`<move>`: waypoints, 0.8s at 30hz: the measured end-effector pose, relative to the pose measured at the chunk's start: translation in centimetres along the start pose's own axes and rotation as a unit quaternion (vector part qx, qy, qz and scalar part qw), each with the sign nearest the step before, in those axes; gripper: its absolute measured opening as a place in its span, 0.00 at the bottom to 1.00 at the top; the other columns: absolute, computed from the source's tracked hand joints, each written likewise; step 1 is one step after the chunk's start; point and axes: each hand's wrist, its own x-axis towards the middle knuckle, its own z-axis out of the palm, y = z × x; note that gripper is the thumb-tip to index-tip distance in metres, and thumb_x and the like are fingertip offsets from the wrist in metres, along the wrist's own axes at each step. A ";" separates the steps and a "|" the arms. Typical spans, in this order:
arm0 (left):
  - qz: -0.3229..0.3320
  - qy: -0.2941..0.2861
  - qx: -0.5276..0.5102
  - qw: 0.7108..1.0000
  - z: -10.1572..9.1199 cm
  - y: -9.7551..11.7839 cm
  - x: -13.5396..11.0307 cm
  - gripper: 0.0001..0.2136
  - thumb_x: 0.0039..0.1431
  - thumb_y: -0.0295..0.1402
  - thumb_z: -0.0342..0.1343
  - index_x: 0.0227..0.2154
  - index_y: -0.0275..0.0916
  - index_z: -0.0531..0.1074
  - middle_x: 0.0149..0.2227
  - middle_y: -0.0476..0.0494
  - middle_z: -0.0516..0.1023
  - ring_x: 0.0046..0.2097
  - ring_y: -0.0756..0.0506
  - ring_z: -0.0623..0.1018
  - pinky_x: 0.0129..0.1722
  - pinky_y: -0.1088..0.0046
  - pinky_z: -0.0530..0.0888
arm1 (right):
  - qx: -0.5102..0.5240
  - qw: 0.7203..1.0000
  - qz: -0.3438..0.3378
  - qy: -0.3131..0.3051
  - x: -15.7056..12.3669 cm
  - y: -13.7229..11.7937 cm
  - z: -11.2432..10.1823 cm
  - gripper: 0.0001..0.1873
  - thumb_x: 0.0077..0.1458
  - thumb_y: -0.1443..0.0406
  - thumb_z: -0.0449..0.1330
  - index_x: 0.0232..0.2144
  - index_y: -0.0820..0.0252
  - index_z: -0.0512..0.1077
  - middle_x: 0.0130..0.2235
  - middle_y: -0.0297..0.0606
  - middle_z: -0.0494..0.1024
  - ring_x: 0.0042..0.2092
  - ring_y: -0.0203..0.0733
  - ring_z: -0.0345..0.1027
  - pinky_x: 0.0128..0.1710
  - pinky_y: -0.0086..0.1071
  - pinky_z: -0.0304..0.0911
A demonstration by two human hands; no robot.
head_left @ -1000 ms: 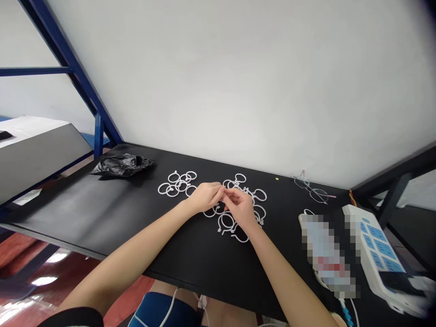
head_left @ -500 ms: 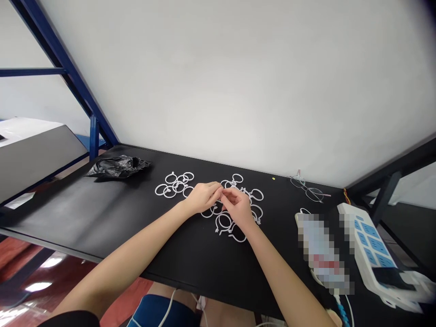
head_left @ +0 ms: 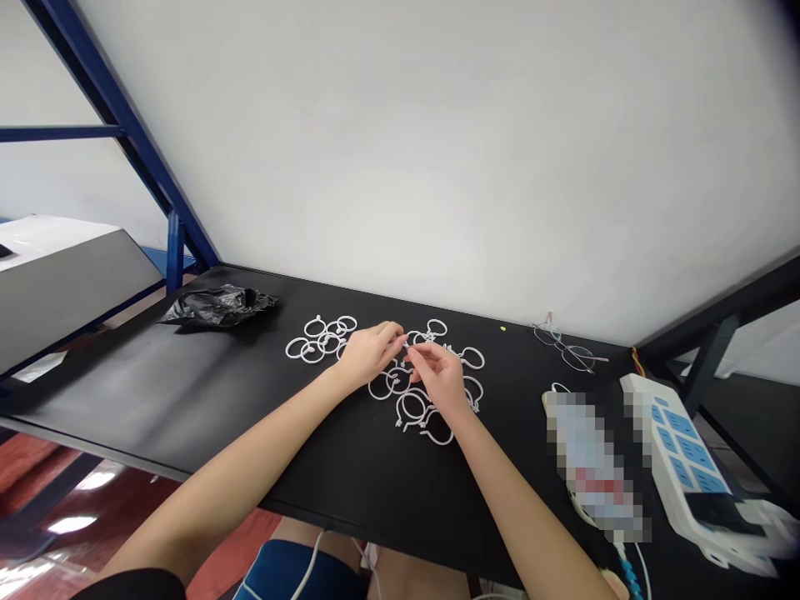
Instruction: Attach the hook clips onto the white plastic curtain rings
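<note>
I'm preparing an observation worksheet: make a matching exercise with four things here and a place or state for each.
1. White rings
2. Plastic bag
3. Eyeglasses
4. Power strip

A. Furthest right of the four
B. Crumpled, furthest left of the four
C. Scattered around the left hand and right hand
D. Thin-framed, near the wall

Pairs: 1-C, 2-B, 3-D, 4-A

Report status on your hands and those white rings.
Left hand and right hand close together among white rings; exact grip too small to tell. White rings spread on black table, some hidden by hands. Black bag off left, glasses off right.
</note>
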 end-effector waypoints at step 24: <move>-0.077 -0.051 0.141 0.986 1.4 -3.3 0.2 0.08 0.64 0.34 0.47 0.31 0.39 0.68 0.34 0.43 0.71 0.38 0.44 0.71 0.34 0.68 0.66 | -0.011 1.000 -0.005 -0.015 -0.2 0.0 0.0 0.16 0.51 0.52 0.62 0.29 0.60 0.74 0.28 0.38 0.78 0.20 0.33 0.67 0.22 0.28 0.66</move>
